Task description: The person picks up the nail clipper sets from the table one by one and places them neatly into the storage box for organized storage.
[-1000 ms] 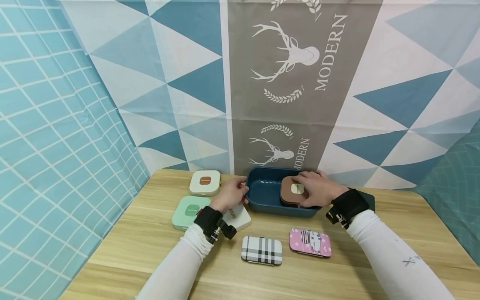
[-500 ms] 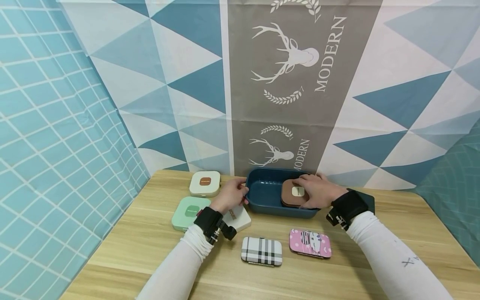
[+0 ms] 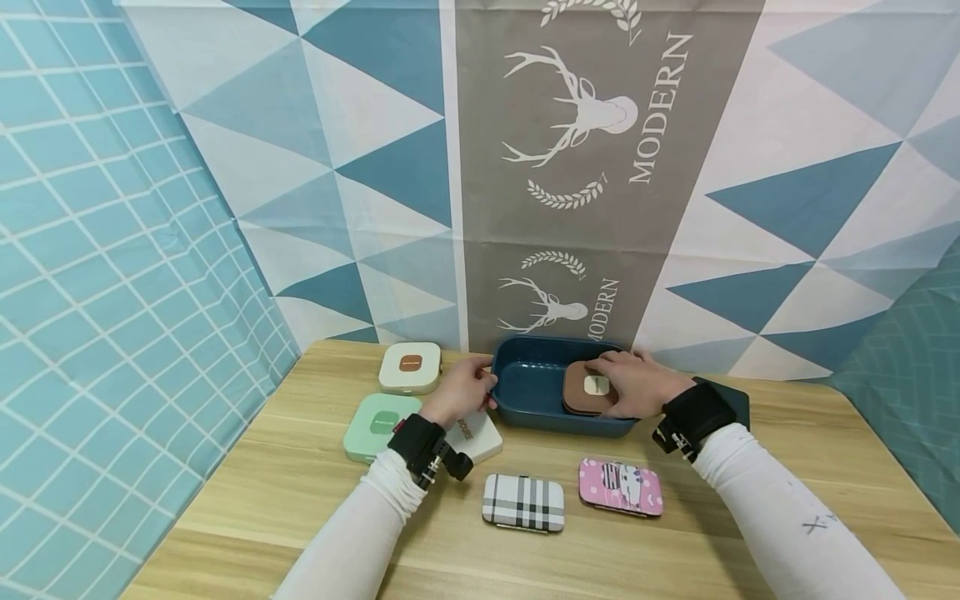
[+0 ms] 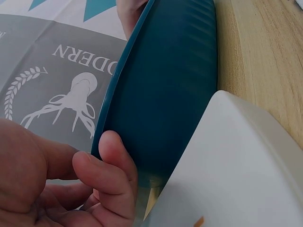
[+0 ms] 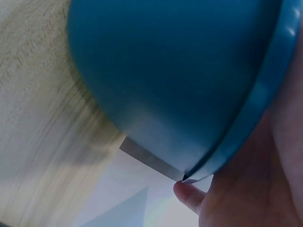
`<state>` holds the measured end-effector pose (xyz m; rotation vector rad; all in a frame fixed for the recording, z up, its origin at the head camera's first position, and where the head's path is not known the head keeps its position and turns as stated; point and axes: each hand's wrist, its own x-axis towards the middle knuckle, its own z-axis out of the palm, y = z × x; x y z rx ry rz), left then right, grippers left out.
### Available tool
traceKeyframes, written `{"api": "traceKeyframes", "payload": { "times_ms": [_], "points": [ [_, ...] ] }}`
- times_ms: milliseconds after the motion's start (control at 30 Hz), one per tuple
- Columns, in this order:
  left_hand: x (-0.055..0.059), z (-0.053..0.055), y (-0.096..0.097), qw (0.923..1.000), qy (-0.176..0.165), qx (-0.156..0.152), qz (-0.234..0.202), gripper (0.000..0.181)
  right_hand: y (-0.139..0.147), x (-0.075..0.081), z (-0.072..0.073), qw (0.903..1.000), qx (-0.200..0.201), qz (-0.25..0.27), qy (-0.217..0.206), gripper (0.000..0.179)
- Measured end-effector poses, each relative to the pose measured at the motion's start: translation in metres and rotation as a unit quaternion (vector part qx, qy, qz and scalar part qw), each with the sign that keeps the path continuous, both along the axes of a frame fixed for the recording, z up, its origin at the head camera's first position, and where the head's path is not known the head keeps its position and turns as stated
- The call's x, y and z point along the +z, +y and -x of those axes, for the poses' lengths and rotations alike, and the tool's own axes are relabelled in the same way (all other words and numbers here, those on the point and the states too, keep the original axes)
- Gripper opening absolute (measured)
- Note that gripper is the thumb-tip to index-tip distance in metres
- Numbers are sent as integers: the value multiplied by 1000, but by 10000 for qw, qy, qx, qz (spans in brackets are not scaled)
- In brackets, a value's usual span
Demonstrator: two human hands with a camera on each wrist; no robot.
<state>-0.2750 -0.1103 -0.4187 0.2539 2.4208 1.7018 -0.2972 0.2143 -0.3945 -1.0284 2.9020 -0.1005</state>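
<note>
A dark blue rectangular bin stands at the back of the table against the patterned backdrop. My left hand pinches the rim at its left end; in the left wrist view curled fingertips meet that rim. Inside the bin's right end lies a square brown case with a cream label. My right hand grips this case from above and the right, fingers over its far edge and thumb at the near one. The right wrist view shows the bin's outer wall and hides the case.
Left of the bin are a cream case, a mint green case and a white case, partly under my left wrist. In front lie a plaid case and a pink cat-print case. A dark green object shows behind my right wrist.
The brown case has sunk slightly and shifted a touch rightward in the bin, with my right hand still around it. My left hand keeps its place on the rim.
</note>
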Motion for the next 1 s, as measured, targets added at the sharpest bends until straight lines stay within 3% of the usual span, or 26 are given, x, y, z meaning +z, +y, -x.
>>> {"api": "traceKeyframes", "payload": {
  "times_ms": [1000],
  "points": [
    [3,-3,-1,10000,-68,33,42,48,-2,-8,6,10000,-54,-22,-70,84]
  ]
}}
